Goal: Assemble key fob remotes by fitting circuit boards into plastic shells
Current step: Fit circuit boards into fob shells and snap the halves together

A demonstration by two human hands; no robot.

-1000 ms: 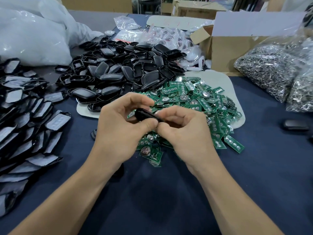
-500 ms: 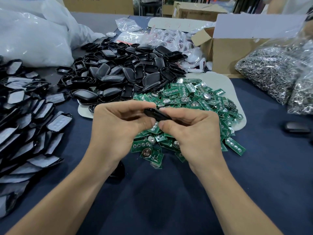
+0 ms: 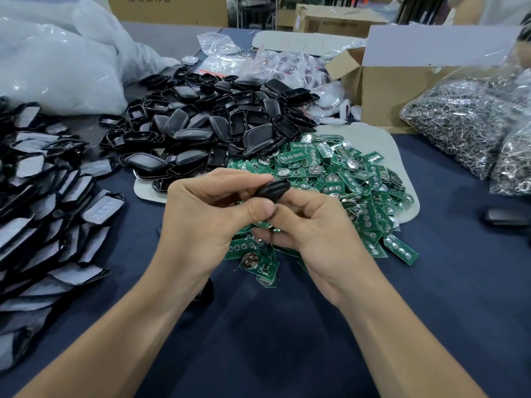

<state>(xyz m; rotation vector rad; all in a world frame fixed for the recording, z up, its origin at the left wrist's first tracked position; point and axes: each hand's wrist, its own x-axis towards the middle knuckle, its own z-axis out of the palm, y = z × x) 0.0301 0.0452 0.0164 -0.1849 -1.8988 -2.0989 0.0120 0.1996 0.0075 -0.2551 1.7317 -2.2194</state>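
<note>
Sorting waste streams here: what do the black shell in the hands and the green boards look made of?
The black shell looks like moulded plastic, dull satin sheen. The green boards: likely fibreglass laminate, glossy green coat, silvery metal pads.

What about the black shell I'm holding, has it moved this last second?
Yes: the black shell shifted rightward against the green board pile, which stayed put.

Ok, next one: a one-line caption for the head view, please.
Left hand and right hand hold a black shell above a heap of green circuit boards, with a pile of shells behind.
</note>
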